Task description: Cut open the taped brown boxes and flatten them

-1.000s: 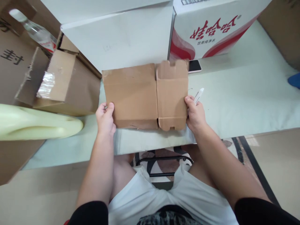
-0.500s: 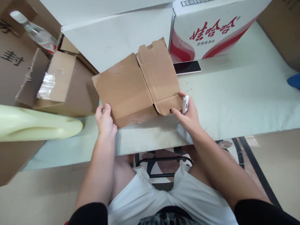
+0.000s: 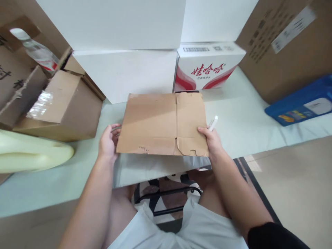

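A flattened brown cardboard box (image 3: 150, 121) lies low over the table, with a crease and slit line right of its middle. By its left edge is my left hand (image 3: 107, 143), fingers apart and loosely curved; whether they touch the edge is unclear. My right hand (image 3: 214, 141) grips the cardboard's right edge, thumb on top and the other fingers mostly hidden. A small white tool (image 3: 213, 121), kind unclear, sticks up from that same hand.
A pale cloth covers the table (image 3: 238, 114). White cartons (image 3: 129, 72) and a red-and-white carton (image 3: 207, 71) stand behind. At left are an open brown box (image 3: 75, 107), a plastic bottle (image 3: 38, 52) and a pale yellow object (image 3: 33, 152); at right, a blue package (image 3: 301, 103) and large brown box (image 3: 280, 41).
The cardboard has turned level and come down nearer the table. My left hand's grip on its corner has loosened. The view has shifted, and the phone is now mostly covered.
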Tool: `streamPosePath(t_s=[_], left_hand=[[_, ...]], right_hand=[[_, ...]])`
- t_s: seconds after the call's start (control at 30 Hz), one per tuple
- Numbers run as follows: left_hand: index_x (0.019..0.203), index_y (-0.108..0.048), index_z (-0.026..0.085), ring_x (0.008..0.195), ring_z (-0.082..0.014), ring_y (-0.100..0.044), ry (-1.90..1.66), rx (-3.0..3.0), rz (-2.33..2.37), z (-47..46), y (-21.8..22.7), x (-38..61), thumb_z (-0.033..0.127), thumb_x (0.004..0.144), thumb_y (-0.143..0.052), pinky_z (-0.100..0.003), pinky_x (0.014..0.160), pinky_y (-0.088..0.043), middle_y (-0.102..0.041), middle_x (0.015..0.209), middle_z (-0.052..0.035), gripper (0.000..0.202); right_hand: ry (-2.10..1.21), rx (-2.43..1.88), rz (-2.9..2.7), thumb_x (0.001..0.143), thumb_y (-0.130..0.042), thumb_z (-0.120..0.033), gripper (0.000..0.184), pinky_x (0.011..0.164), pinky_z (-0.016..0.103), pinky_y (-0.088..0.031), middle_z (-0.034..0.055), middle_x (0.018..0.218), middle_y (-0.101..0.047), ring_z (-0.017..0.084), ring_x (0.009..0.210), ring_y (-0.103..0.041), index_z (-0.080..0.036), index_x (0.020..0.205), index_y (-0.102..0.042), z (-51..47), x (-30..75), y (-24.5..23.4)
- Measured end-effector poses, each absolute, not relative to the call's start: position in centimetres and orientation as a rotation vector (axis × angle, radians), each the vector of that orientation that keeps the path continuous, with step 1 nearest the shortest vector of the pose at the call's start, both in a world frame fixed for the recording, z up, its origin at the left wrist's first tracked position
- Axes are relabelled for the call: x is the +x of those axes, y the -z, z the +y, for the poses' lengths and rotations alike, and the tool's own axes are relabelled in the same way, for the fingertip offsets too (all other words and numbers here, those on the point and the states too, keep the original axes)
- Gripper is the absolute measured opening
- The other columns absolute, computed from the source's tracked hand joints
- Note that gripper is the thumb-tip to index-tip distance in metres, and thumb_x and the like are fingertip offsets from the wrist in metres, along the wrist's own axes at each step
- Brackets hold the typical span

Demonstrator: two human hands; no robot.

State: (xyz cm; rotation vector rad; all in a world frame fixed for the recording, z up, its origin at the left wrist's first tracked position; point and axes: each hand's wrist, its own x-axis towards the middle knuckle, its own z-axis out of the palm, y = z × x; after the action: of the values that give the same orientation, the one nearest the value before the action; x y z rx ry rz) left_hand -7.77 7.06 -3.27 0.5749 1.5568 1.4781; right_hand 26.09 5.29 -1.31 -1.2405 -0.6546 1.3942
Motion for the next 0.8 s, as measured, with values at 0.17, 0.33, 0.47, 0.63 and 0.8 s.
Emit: streamPosePath(t_s=[0.17,0.33,0.47,0.63,0.8], left_hand=[[0.072,-0.058,0.018,0.044,-0.0106,-0.05,-1.436,0.51,1.461,6.8,2.0,-7.4,0.037,0.077,-0.055,-0.02,0.044,-0.038,-0.058,0.059,-0.0017,0.02],[0.071,-0.059,0.017,0.047,-0.0103,-0.051,-1.4,0.567,1.464,6.5,2.0,-6.7,0.035,0.077,-0.055,-0.02,0.047,-0.041,-0.059,0.061,-0.002,0.019],[0.072,-0.059,0.017,0.046,-0.0103,-0.052,-1.349,0.61,1.494,6.4,1.9,-5.7,0.032,0.077,-0.054,-0.02,0.047,-0.04,-0.061,0.062,-0.0026,0.017],[0.069,-0.06,0.016,0.045,-0.0097,-0.053,-1.303,0.634,1.521,6.3,1.4,-4.9,0.031,0.074,-0.054,-0.02,0.047,-0.041,-0.06,0.059,-0.0016,0.017],[0.068,-0.06,0.016,0.045,-0.0095,-0.052,-1.297,0.628,1.519,6.4,1.4,-5.2,0.033,0.071,-0.054,-0.02,0.047,-0.042,-0.059,0.058,-0.0016,0.018]], right_hand=[[-1.08,-1.184,-0.513,0.062,-0.08,-0.042,0.035,0.028,0.019,-0.03,-0.0072,0.053,-0.059,0.006,0.033,-0.043,-0.022,0.072,-0.054,1.9,31.4,-1.9],[-0.505,-1.302,-0.293,0.063,-0.075,-0.018,0.028,0.026,0.014,-0.028,-0.0115,0.049,-0.051,0.004,0.033,-0.039,-0.023,0.067,-0.048,-0.8,36.9,-6.2],[-0.235,-1.519,-0.483,0.079,-0.062,-0.01,0.028,0.027,0.017,-0.024,-0.0083,0.048,-0.047,0.012,0.042,-0.054,-0.028,0.068,-0.044,1.5,39.7,-8.2],[-0.139,-1.718,-0.601,0.082,-0.063,-0.01,0.028,0.042,0.021,-0.041,-0.008,0.055,-0.047,0.007,0.046,-0.051,-0.027,0.065,-0.048,9.0,43.0,-7.4],[-0.277,-1.852,-0.649,0.074,-0.079,-0.011,0.039,0.046,0.025,-0.035,-0.0081,0.055,-0.05,0.009,0.053,-0.052,-0.028,0.067,-0.045,16.4,44.9,-6.0]])
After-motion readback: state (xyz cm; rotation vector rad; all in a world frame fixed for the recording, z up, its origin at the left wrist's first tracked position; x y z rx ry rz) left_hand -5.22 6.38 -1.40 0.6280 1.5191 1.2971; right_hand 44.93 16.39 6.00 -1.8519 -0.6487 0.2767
